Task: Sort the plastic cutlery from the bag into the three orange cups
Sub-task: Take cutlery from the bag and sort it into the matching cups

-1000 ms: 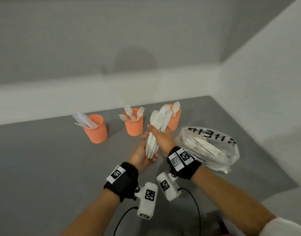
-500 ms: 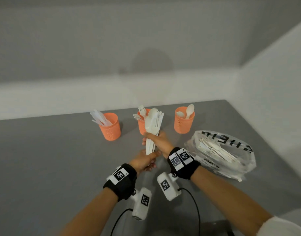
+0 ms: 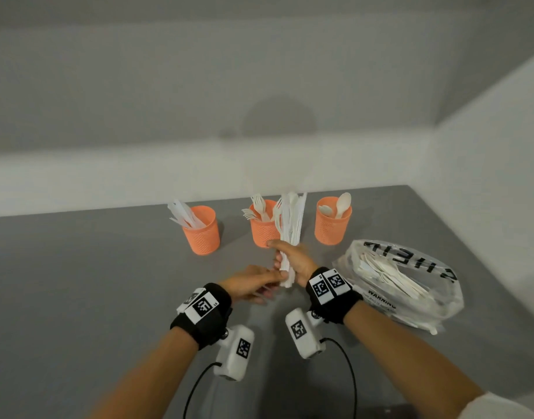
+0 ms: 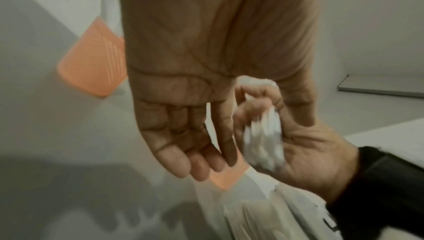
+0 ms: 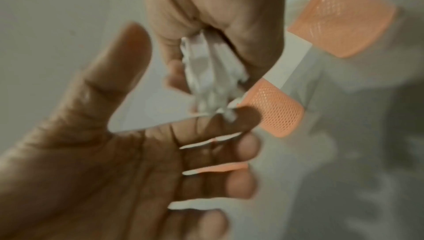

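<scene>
My right hand [image 3: 289, 257] grips a bundle of white plastic cutlery [image 3: 291, 220] upright, just in front of the middle orange cup [image 3: 261, 234], which holds forks. My left hand [image 3: 253, 282] is open below it, straight fingers touching the bundle's lower ends. The left orange cup [image 3: 202, 234] holds knives and the right orange cup [image 3: 332, 228] holds spoons. In the right wrist view my right hand [image 5: 206, 26] is curled round the bundle [image 5: 206, 69] above the spread left hand [image 5: 137, 162]. The left wrist view shows my flat left hand [image 4: 183, 135] beside the bundle ends [image 4: 263, 142].
The clear plastic bag [image 3: 410, 285] with black lettering lies on the grey table [image 3: 78, 282] right of my hands, with several cutlery pieces inside. A white wall runs behind the cups and another along the table's right edge.
The bundle in my right hand has moved left, from the spoon cup to in front of the fork cup. My left hand has dropped to the bundle's lower ends.
</scene>
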Tool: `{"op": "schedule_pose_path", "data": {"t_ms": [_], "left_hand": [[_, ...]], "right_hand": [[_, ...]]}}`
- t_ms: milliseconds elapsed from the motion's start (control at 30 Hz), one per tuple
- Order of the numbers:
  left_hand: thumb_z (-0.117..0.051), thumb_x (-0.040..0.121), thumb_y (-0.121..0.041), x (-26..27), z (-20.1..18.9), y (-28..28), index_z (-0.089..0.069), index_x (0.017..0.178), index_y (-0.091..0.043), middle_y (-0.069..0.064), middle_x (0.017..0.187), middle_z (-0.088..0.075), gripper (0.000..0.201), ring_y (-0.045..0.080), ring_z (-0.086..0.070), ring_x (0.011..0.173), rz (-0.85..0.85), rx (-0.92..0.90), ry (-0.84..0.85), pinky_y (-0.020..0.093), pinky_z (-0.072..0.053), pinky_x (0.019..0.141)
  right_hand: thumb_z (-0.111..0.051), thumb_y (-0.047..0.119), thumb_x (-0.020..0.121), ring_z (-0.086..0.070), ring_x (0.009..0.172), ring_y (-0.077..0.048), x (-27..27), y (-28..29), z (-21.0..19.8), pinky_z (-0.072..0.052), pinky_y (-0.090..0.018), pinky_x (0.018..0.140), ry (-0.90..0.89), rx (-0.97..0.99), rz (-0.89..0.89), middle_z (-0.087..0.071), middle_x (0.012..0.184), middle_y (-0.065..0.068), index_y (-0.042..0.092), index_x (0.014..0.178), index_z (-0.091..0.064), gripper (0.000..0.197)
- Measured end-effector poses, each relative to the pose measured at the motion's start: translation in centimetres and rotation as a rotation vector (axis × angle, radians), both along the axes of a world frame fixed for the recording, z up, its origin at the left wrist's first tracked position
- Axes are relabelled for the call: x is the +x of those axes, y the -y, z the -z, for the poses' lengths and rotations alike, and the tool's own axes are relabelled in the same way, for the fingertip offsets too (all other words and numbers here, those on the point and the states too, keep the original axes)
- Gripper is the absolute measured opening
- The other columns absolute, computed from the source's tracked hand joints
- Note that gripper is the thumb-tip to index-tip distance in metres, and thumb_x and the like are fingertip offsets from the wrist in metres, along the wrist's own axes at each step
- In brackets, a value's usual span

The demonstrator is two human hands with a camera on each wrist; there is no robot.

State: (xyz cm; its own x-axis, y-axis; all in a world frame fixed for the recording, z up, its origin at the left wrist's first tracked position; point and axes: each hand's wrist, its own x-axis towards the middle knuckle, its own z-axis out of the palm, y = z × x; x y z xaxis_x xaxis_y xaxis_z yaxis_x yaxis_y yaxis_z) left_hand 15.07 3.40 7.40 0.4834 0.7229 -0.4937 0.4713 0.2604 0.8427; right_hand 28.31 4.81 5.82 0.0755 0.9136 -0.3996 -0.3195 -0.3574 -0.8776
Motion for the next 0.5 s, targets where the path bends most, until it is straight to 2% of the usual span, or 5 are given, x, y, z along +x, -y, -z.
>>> {"op": "schedule_pose_path", "data": {"t_ms": [167,233,300,400,500], "left_hand": [[-0.061,0.085,-0.041,0.0,-1.0,-2.3,-0.053,0.096,-0.013,0.002,0.091,-0.059,0.031,0.012,-0.056,0.074,-0.325,0.265,-0.011,0.022,-0.045,0.064],[-0.067,0.081,-0.044,0.4,-1.2,-2.9,-0.049,0.113,-0.012,0.005,0.108,-0.059,0.049,0.014,-0.058,0.088,-0.374,0.231,0.025,0.025,-0.045,0.070],[-0.071,0.074,-0.046,1.3,-0.8,-3.1,-0.046,0.126,-0.010,0.006,0.120,-0.059,0.068,0.019,-0.056,0.108,-0.384,0.117,0.106,0.033,-0.043,0.084],[-0.070,0.080,-0.028,2.9,-0.4,-2.6,-0.057,0.111,-0.007,0.009,0.102,-0.066,0.040,0.021,-0.061,0.095,-0.501,-0.056,0.415,0.034,-0.047,0.084],[-0.071,0.074,-0.016,3.6,-0.6,-2.7,-0.063,0.091,-0.007,0.010,0.088,-0.065,0.021,0.020,-0.061,0.081,-0.561,-0.045,0.510,0.030,-0.050,0.076]], "right_hand": [[-0.062,0.013,0.080,-0.046,0.041,-0.017,0.3,0.1,0.5,-0.038,-0.026,0.047,0.493,0.030,0.111,-0.052,0.054,-0.005,0.014,0.066,-0.056,0.015],[-0.061,0.018,0.083,-0.058,0.062,-0.027,-0.2,0.5,0.3,-0.040,-0.028,0.057,0.666,0.085,0.086,-0.063,0.070,-0.008,0.013,0.078,-0.062,0.007],[-0.061,0.023,0.084,-0.064,0.085,-0.031,-0.9,0.7,0.1,-0.041,-0.028,0.064,0.893,0.150,0.004,-0.069,0.091,-0.012,0.009,0.100,-0.064,0.022],[-0.059,0.022,0.085,-0.064,0.097,-0.032,-2.3,1.1,0.3,-0.047,-0.031,0.073,1.084,0.206,-0.085,-0.067,0.105,-0.014,0.009,0.119,-0.054,0.036],[-0.059,0.017,0.084,-0.064,0.096,-0.031,-2.6,1.4,0.4,-0.049,-0.031,0.076,1.046,0.243,-0.132,-0.067,0.104,-0.014,0.009,0.123,-0.049,0.041]]}}
